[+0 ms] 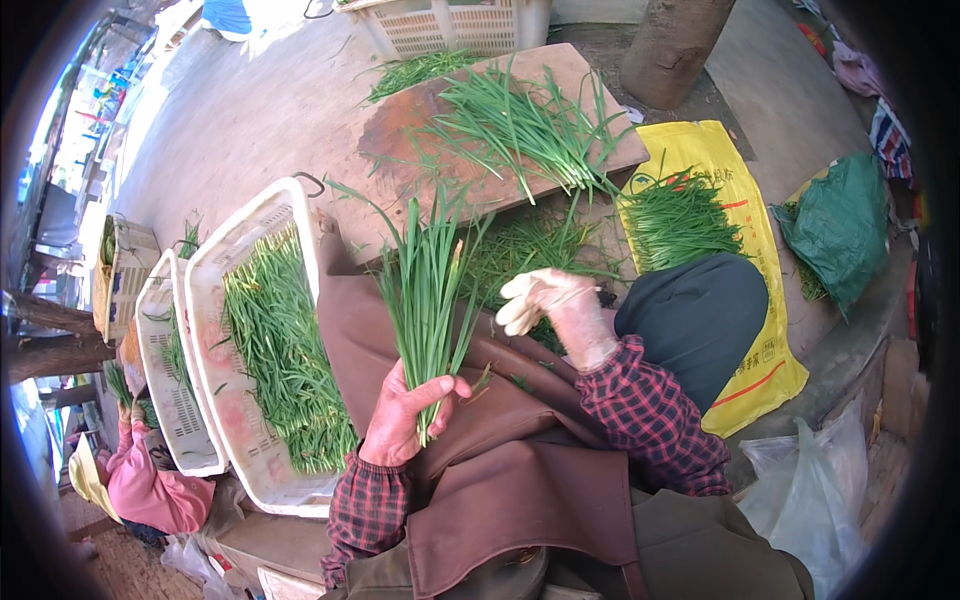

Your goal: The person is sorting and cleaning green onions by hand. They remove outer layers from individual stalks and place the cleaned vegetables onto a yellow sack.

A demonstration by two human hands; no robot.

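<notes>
My left hand is closed round an upright bunch of long green leafy stalks with pale lower ends. To its right, my right hand, with white coverings on the fingertips, has its fingers curled above loose green trimmings; whether they pinch a thin strand is too small to tell. Both hands are over a brown apron across my lap. Beyond them a board carries a spread of cut greens.
White crates of greens stand at left. At right lie a yellow sack with greens, a green bag and clear plastic bags. A tree trunk rises behind the board. Another person in pink works at lower left.
</notes>
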